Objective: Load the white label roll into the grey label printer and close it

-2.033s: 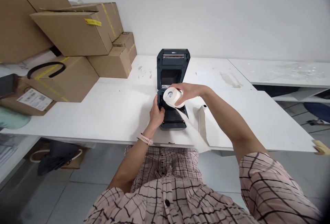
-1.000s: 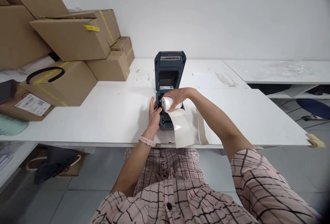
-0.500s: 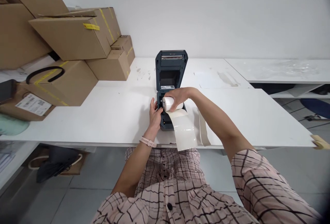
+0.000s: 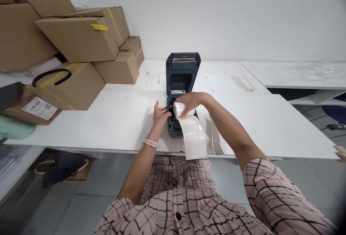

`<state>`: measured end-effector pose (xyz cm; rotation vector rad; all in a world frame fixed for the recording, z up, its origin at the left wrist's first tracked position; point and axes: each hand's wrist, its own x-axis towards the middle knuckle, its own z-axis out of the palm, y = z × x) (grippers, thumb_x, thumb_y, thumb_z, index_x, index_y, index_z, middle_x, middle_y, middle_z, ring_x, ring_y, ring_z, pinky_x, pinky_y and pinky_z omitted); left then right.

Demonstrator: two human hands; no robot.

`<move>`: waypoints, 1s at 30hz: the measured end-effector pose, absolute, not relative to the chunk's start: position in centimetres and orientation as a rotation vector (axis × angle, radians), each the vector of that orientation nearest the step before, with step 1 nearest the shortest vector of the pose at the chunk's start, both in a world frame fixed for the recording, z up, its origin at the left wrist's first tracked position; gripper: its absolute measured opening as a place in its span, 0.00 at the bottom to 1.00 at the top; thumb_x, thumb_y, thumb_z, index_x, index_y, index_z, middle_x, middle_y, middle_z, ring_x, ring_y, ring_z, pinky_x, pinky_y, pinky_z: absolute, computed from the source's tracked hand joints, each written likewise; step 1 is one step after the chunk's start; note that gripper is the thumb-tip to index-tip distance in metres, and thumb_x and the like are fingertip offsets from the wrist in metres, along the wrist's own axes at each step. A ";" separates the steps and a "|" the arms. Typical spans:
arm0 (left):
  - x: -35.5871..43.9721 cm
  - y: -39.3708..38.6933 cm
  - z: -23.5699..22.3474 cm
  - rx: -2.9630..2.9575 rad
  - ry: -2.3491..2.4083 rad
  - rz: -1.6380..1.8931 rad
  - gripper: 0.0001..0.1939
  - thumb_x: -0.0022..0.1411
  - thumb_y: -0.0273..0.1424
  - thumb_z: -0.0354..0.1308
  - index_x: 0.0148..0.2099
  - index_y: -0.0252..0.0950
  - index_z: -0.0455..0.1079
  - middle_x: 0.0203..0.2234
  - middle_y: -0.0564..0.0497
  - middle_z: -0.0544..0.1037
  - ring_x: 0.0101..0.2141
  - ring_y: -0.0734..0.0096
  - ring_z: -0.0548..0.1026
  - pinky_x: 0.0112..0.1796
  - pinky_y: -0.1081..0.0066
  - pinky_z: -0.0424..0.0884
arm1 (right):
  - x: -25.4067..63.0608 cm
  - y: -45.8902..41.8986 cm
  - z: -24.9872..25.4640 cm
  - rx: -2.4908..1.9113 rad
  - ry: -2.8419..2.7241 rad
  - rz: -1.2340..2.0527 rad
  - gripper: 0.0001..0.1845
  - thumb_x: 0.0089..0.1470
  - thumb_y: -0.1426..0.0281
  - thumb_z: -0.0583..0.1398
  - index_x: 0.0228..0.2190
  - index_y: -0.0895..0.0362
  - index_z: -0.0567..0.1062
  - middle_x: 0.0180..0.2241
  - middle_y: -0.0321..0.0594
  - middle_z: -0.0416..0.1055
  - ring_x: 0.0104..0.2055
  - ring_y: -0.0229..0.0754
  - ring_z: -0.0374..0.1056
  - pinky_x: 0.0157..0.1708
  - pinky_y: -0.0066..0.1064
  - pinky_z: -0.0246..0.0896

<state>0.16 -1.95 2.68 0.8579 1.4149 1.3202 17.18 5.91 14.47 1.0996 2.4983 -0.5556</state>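
Note:
A dark label printer (image 4: 175, 131) stands on the white table with its lid (image 4: 182, 69) raised. My right hand (image 4: 190, 102) grips a white label roll (image 4: 178, 109) from above, within the printer's body. From the roll a strip of labels (image 4: 193, 141) hangs forward over the table's front edge. At the printer's left side is my left hand (image 4: 161, 115), its fingers apart and the thumb touching the rim near the roll's left end. The roll's right end is hidden behind my right hand.
Cardboard boxes (image 4: 78, 40) are stacked on the left of the white table (image 4: 129, 119). A curled pale strip (image 4: 216, 137) lies right of the printer. Farther back are a thin sheet (image 4: 220, 83) and clear plastic (image 4: 305, 72).
My left hand has drawn slightly leftward from the printer's side and its fingers have shifted. My right hand stays on the label roll. The whole view has shifted a little.

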 end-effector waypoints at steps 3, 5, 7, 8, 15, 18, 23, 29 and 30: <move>-0.3 -1.7 3.0 0.921 1.465 1.265 0.59 0.46 0.17 0.64 0.78 0.36 0.45 0.56 0.38 0.78 0.50 0.57 0.81 0.59 0.55 0.70 | 17.1 5.9 14.5 1.133 2.490 -0.569 0.39 0.38 0.48 0.73 0.49 0.51 0.75 0.55 0.44 0.76 0.54 0.61 0.72 0.44 0.41 0.64; -0.3 -1.7 2.9 0.945 1.476 1.259 0.58 0.46 0.18 0.64 0.77 0.38 0.48 0.56 0.39 0.78 0.49 0.57 0.82 0.59 0.55 0.70 | 16.9 6.0 14.2 1.140 2.487 -0.559 0.39 0.38 0.48 0.73 0.49 0.51 0.75 0.54 0.45 0.76 0.55 0.62 0.72 0.43 0.41 0.64; -0.3 -1.7 2.7 0.943 1.475 1.272 0.57 0.45 0.18 0.65 0.77 0.38 0.50 0.55 0.39 0.78 0.49 0.57 0.82 0.59 0.56 0.70 | 16.7 6.3 13.7 1.143 2.483 -0.546 0.38 0.38 0.48 0.73 0.49 0.52 0.76 0.52 0.45 0.77 0.54 0.61 0.73 0.43 0.41 0.65; -0.3 -1.7 2.6 0.936 1.469 1.278 0.57 0.45 0.18 0.65 0.76 0.37 0.51 0.56 0.39 0.79 0.49 0.57 0.82 0.59 0.57 0.70 | 16.6 6.5 13.3 1.144 2.482 -0.554 0.38 0.38 0.48 0.73 0.48 0.52 0.76 0.51 0.45 0.78 0.53 0.61 0.73 0.43 0.40 0.65; -0.2 -1.9 2.6 0.878 1.409 1.299 0.55 0.44 0.16 0.65 0.75 0.35 0.53 0.58 0.36 0.77 0.50 0.55 0.82 0.58 0.56 0.71 | 16.6 7.7 11.0 1.127 2.502 -0.636 0.37 0.46 0.50 0.70 0.55 0.52 0.75 0.55 0.47 0.77 0.56 0.61 0.73 0.46 0.41 0.68; -0.2 -1.9 2.6 0.849 1.386 1.316 0.54 0.44 0.16 0.66 0.74 0.36 0.55 0.58 0.36 0.77 0.50 0.54 0.82 0.57 0.55 0.72 | 17.3 6.3 11.1 1.145 2.603 -0.524 0.39 0.52 0.54 0.69 0.62 0.54 0.72 0.60 0.52 0.74 0.61 0.65 0.70 0.53 0.46 0.67; -0.2 -2.1 2.3 0.853 1.367 1.317 0.51 0.47 0.18 0.67 0.73 0.37 0.57 0.58 0.36 0.76 0.51 0.55 0.81 0.55 0.56 0.74 | 19.8 -0.4 10.3 1.001 2.930 -0.475 0.30 0.69 0.57 0.57 0.66 0.56 0.69 0.67 0.54 0.67 0.68 0.62 0.65 0.64 0.53 0.63; 0.4 -3.1 2.5 0.856 1.353 1.360 0.42 0.53 0.19 0.66 0.69 0.36 0.62 0.59 0.35 0.76 0.56 0.53 0.78 0.57 0.56 0.74 | 21.7 -6.4 5.6 1.058 3.023 -0.409 0.42 0.68 0.45 0.53 0.73 0.55 0.56 0.76 0.53 0.44 0.78 0.62 0.44 0.74 0.59 0.49; 0.6 -3.3 2.5 0.857 1.356 1.367 0.40 0.54 0.20 0.66 0.69 0.36 0.63 0.60 0.35 0.76 0.56 0.53 0.78 0.58 0.56 0.74 | 21.7 -6.5 5.0 1.067 3.046 -0.390 0.43 0.68 0.45 0.53 0.74 0.53 0.54 0.77 0.51 0.43 0.78 0.61 0.42 0.74 0.59 0.47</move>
